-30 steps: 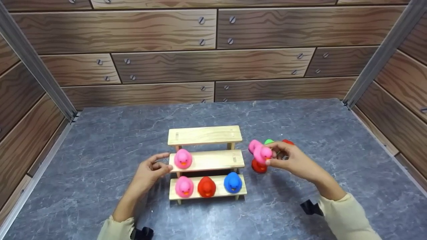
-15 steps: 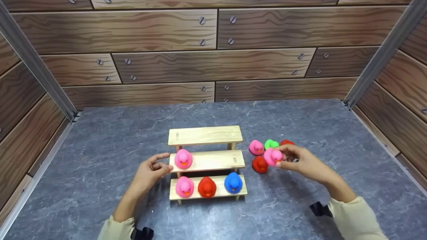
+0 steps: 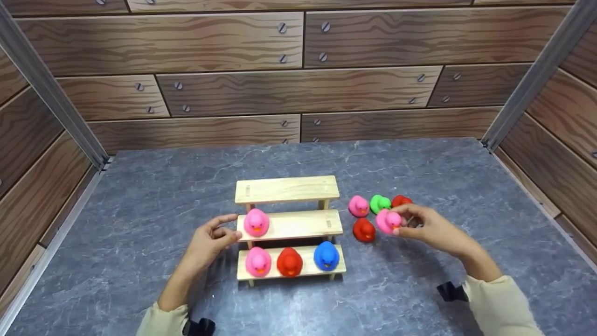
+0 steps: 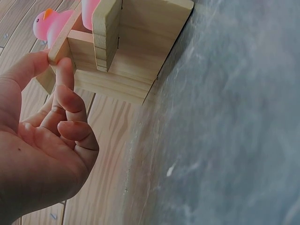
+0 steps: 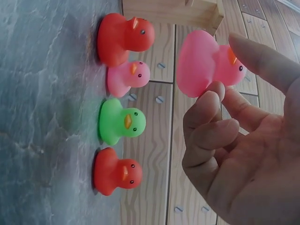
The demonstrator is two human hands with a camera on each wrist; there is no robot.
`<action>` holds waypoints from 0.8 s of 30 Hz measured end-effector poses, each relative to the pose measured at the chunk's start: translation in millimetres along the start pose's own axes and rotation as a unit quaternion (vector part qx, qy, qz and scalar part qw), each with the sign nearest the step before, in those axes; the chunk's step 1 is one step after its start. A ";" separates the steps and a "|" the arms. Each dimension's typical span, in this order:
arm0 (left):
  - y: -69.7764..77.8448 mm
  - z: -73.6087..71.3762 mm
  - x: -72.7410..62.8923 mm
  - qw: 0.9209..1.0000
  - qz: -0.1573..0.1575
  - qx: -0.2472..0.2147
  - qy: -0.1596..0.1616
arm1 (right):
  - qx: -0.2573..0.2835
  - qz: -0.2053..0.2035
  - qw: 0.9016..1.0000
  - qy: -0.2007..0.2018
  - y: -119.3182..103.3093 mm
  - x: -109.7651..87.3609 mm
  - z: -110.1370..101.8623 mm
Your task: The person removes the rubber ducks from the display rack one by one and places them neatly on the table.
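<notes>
My right hand (image 3: 426,228) pinches a pink rubber duck (image 3: 388,221) between thumb and fingers. In the right wrist view that pink duck (image 5: 199,64) is held up off the tabletop. My left hand (image 3: 212,240) grips the left end of the middle step of a three-step wooden stand (image 3: 298,225), thumb and index finger on its edge (image 4: 58,54). On the middle step sits a pink duck (image 3: 256,223) at the left. The bottom step bears a pink duck (image 3: 258,262), a red duck (image 3: 289,262) and a blue duck (image 3: 326,256).
Right of the stand, loose ducks stand on the grey marbled tabletop (image 3: 154,205): a pink duck (image 3: 358,206), a green duck (image 3: 380,203), a red duck (image 3: 364,230) and another red duck (image 3: 401,201), partly hidden by my right hand in the head view. Wood-patterned walls (image 3: 298,88) surround the table.
My right hand has moved right with the pink duck, away from the stand, uncovering the green duck and the loose pink duck. The left hand has stayed put.
</notes>
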State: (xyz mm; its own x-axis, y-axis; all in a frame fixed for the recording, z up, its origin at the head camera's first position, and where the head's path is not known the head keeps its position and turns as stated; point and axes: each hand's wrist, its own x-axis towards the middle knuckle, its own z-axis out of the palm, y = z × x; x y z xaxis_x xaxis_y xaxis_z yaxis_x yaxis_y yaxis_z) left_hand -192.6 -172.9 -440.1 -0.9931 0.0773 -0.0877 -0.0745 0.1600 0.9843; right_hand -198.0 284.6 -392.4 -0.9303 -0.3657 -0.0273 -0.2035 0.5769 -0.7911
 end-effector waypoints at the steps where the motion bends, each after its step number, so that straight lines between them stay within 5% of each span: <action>1: -0.1 0.1 0.0 1.000 -0.001 -0.001 0.001 | -0.001 0.002 1.000 0.000 1.2 0.4 0.1; 24: -1.8 -1.1 0.6 1.000 0.004 0.003 -0.003 | -0.015 0.013 0.999 -0.034 24.1 6.3 -3.3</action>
State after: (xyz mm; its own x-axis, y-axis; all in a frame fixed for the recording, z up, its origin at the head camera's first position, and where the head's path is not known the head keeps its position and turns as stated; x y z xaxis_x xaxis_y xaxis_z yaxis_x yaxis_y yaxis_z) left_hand -193.2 -174.2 -441.8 -0.9930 0.0853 -0.0819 -0.0670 0.1649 0.9840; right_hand -209.8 298.6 -409.6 -0.9130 -0.3980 -0.0893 -0.1896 0.6079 -0.7711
